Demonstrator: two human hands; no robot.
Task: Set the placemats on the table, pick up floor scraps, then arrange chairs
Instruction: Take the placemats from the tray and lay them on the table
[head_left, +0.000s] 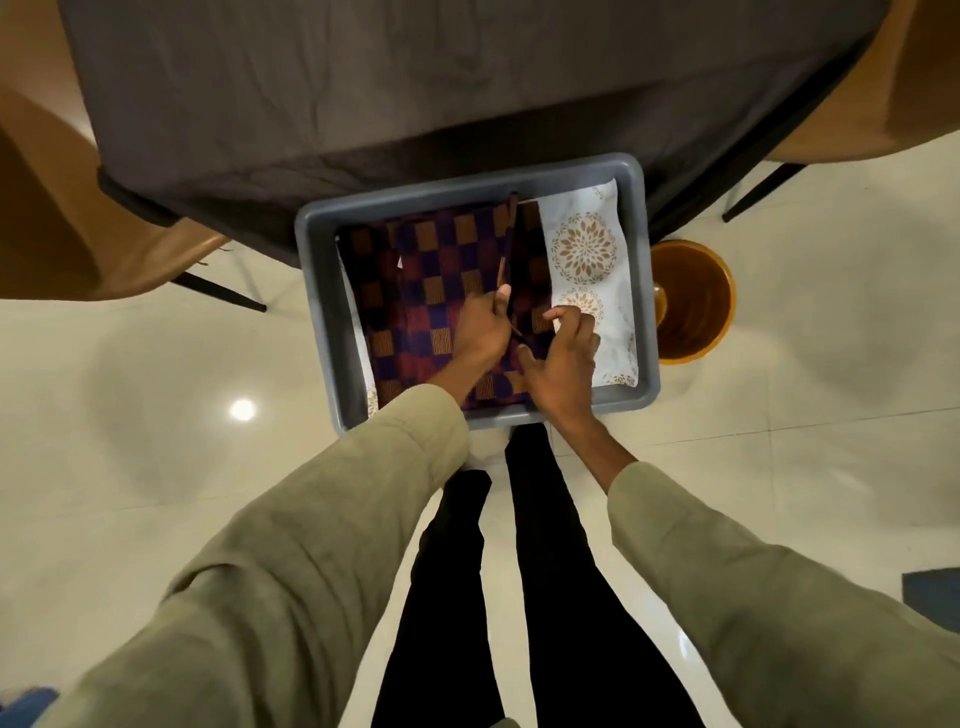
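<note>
A grey plastic bin (317, 291) stands on the floor against the table's near edge. Inside lie checkered purple, maroon and orange placemats (415, 291) over white mats with gold flower prints (587, 249). My left hand (480, 332) pinches the raised edge of one checkered placemat, which stands up on its side. My right hand (563, 358) hovers just right of that edge, fingers loosely curled near the mat; whether it grips the mat I cannot tell. The table (415, 93) is covered with a dark grey cloth.
A tan chair (78, 208) with black legs stands at the left of the table, another tan chair (883, 93) at the right. An amber round bin (693, 301) sits on the glossy cream floor right of the grey bin. My black-trousered legs stand below.
</note>
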